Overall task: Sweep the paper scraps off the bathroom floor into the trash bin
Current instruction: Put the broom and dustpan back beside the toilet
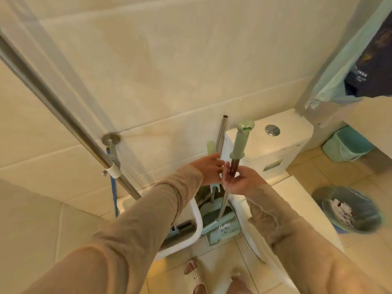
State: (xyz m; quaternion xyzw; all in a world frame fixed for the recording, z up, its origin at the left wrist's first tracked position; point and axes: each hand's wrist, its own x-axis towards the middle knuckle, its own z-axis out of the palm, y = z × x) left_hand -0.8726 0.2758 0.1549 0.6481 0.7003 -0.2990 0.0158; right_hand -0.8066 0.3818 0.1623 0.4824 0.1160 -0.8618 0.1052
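Both my arms are stretched out in front of me, sleeves down to the wrists, hands meeting in the middle. My left hand (209,169) is palm-down, knuckles up, fingers reaching forward and curled at the tips round something thin (can't quite see how tight that grip is). My right hand (241,180) is turned palm toward me, fingers wrapped from underneath, thumb side up, clasped about a shaft that rises just above my fingertips. The two hands touch, left fingertips right against the right hand's fingers. My right forearm angles in from lower right, my left from lower left.
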